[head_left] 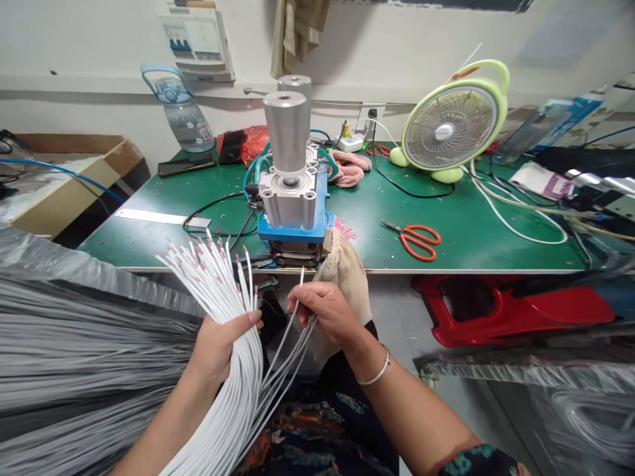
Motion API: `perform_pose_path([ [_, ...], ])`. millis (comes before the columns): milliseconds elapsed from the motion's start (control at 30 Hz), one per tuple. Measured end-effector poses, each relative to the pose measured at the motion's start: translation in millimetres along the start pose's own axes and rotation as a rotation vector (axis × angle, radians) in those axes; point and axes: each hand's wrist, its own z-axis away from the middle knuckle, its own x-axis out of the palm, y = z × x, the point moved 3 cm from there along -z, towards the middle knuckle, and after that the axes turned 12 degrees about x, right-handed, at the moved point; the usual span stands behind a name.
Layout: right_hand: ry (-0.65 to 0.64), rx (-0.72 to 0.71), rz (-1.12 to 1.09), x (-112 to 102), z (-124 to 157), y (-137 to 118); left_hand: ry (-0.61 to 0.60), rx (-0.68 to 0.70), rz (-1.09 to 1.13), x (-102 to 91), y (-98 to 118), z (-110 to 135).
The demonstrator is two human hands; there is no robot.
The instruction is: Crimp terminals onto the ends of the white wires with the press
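Observation:
My left hand (218, 344) grips a thick bundle of white wires (211, 268) whose red-tipped ends fan out up and to the left. My right hand (330, 311) pinches a few white wires (292, 330) pulled from that bundle, one end pointing up toward the press. A small pneumatic press (292, 192), with a silver cylinder on a blue base, stands at the green table's front edge just above both hands. A beige cloth bag (347, 264) hangs beside the press, behind my right hand.
Orange scissors (414, 238) lie on the green table (446, 225) to the right of the press. A green fan (454, 125), a water jug (181, 109), a phone (186, 164) and cables sit further back. Grey wire bundles (74, 357) fill the left; a red stool (510, 311) stands right.

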Motion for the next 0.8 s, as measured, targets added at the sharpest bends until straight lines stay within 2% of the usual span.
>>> perform_pose_path([
  [100,0.019,0.003,-0.077,1.9,0.5,4.1,-0.047,0.028,-0.074,5.0,-3.8,3.4],
  [167,-0.010,0.061,-0.107,6.8,-1.7,8.7,-0.131,0.081,-0.152,9.1,-3.8,3.6],
  [233,-0.026,0.095,-0.065,12.5,-3.9,11.0,-0.233,0.136,-0.250,12.4,-3.1,3.2],
  [300,0.003,0.072,0.000,16.2,-4.8,9.4,-0.286,0.177,-0.319,13.2,-1.8,2.3],
  [400,0.025,0.056,-0.001,19.6,-3.6,6.1,-0.214,0.204,-0.283,10.0,1.5,0.1],
  [533,0.031,0.142,0.053,25.7,-0.8,13.9,-0.078,0.200,-0.153,7.7,5.9,-2.6],
  [600,-0.006,0.174,0.096,31.7,-0.4,21.4,-0.042,0.225,-0.195,8.9,8.5,-2.8],
  [700,-0.079,0.148,0.083,40.1,-2.0,28.2,0.016,0.239,-0.263,10.8,12.2,-1.9],
  [800,0.005,0.111,0.010,39.0,-5.1,25.7,0.069,0.220,-0.177,11.5,17.3,-3.6],
])
